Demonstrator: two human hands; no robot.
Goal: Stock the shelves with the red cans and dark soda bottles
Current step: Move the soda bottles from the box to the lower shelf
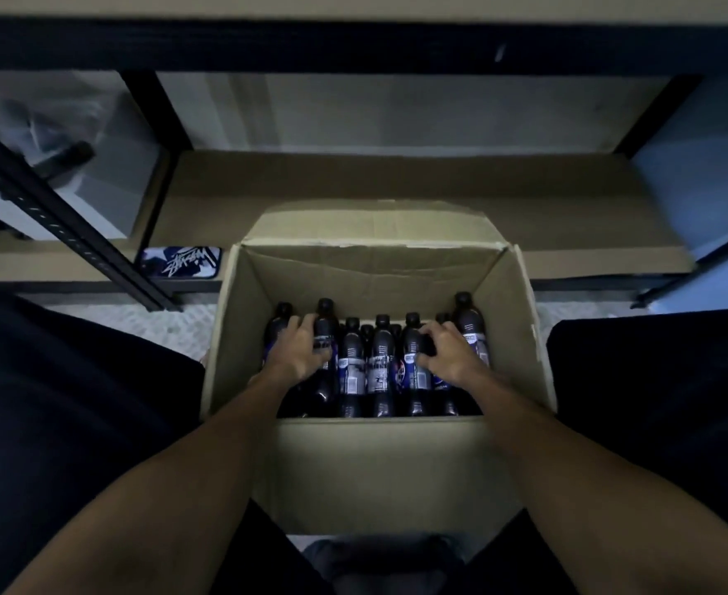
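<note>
An open cardboard box (379,465) stands on the floor between my knees. Several dark soda bottles (381,358) with black caps and blue labels stand packed inside it. My left hand (304,352) is inside the box, fingers wrapped around a tall dark bottle (325,332) at the left. My right hand (448,352) curls around another dark bottle (413,350) right of the middle. One more bottle (467,319) stands at the far right of the row. No red cans are in view.
A low tan shelf board (396,182) lies behind the box, under a black metal rack beam (353,45). A black slanted upright (65,234) crosses at the left. A small blue-and-white printed pouch (181,261) lies on the shelf's left front.
</note>
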